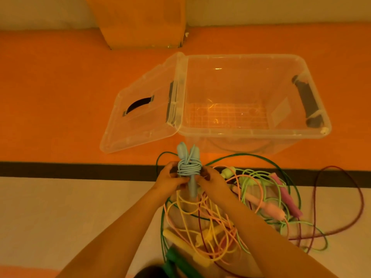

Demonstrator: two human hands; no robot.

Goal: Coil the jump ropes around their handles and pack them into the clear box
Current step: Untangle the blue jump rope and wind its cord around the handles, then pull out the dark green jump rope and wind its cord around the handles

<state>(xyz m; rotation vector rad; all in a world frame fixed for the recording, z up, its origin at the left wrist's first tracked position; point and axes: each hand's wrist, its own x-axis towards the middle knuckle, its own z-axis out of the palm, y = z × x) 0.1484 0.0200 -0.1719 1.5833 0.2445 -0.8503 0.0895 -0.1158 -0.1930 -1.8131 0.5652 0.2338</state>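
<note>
A light blue jump rope (188,167) is wound in a tight coil round its two handles, which point away from me. My left hand (171,178) grips the bundle from the left and my right hand (210,180) pinches it from the right, both just below the coil. The clear box (255,129) stands open on the orange floor beyond my hands, with nothing inside. Its hinged lid (140,117) lies folded out to the left. A tangled heap of loose jump ropes (236,213) in yellow, pink, green and dark red lies under and right of my forearms.
A dark stripe (60,169) crosses the floor between the orange and pale areas. An orange pillar base (140,23) rises at the back. A dark green handle (176,261) lies near the bottom edge. A dark red rope loop (361,197) reaches far right.
</note>
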